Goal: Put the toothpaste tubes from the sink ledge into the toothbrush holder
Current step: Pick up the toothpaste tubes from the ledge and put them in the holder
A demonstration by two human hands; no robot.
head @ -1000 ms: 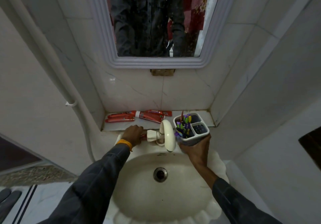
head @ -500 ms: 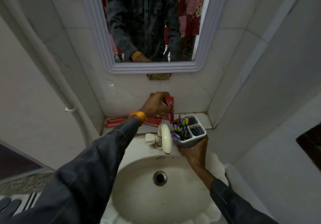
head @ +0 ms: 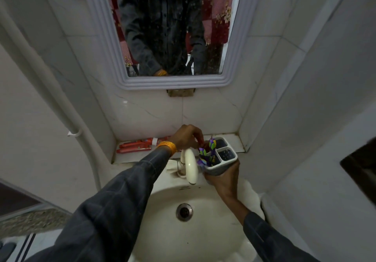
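Note:
My right hand [head: 222,177] grips a white and grey toothbrush holder [head: 220,160] from below, above the sink's right rim. Purple and green toothbrushes [head: 207,153] stick out of its left compartments. My left hand [head: 186,137], with an orange band at the wrist, hovers over the holder's left side and pinches a red toothpaste tube [head: 201,142], of which only a small tip shows between the fingers. More red toothpaste tubes [head: 138,145] lie flat on the sink ledge [head: 237,142] to the left of my hand.
A cream faucet [head: 190,165] stands between my arms, right beside the holder. The white basin [head: 162,217] with its metal drain [head: 184,212] is below. Tiled walls close in on both sides, and a framed mirror [head: 231,58] hangs above the ledge.
My left hand picked a red tube off the ledge, raised it upright, and has now lowered it down into the holder's left side. My right hand kept the holder nearly still.

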